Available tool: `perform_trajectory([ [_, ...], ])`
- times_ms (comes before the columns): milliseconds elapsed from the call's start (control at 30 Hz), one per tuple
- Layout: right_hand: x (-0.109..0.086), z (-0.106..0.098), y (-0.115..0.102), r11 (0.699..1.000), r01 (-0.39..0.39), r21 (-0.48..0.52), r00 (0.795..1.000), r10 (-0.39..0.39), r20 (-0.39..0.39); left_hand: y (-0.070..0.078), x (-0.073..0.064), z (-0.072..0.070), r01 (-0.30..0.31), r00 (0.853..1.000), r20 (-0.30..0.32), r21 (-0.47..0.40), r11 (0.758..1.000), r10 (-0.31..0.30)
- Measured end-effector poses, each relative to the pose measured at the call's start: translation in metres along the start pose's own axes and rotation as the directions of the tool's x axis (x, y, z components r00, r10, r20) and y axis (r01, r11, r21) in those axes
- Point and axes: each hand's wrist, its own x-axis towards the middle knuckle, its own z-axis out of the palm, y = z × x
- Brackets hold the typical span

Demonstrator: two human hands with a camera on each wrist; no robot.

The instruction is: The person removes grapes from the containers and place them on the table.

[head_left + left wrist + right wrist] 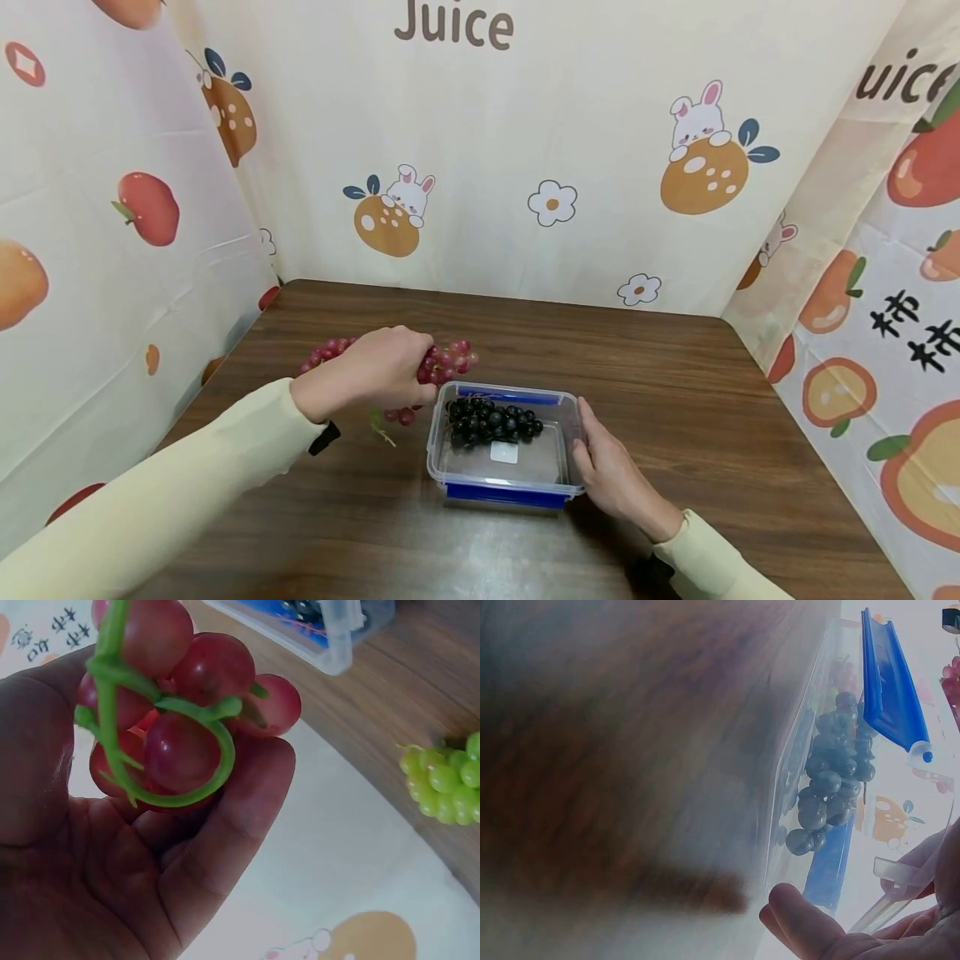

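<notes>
My left hand (378, 367) grips a bunch of red grapes (450, 358) beside the left rim of a clear plastic container (480, 473). The left wrist view shows the red grapes (199, 671) between thumb and fingers, with a curling green stem (112, 712) over them. Black grapes (491, 421) lie inside the container, toward its back left. Holding the container's right wall is my right hand (618, 471), thumb at the rim. In the right wrist view, the black grapes (829, 776) show through the clear wall above my right hand (885, 930).
Green grapes (446, 780) lie on the wooden table in the left wrist view; the head view hides them behind the left arm. Blue clips (506, 497) line the container's sides. A fruit-printed curtain (480, 150) encloses the back and sides of the table (675, 375).
</notes>
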Motion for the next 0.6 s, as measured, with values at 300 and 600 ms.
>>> perform_trajectory([
  [300, 0.001, 0.001, 0.002, 1.0, -0.017, 0.009, 1.0, 0.017, 0.017, -0.021, -0.01, 0.01, 0.062, 0.997, 0.042, -0.016, 0.998, -0.061],
  [600, 0.0, 0.0, 0.001, 1.0, -0.017, 0.014, 1.0, 0.017, 0.016, -0.039, -0.013, 0.027, 0.117, 0.99, 0.076, -0.019, 0.993, -0.115],
])
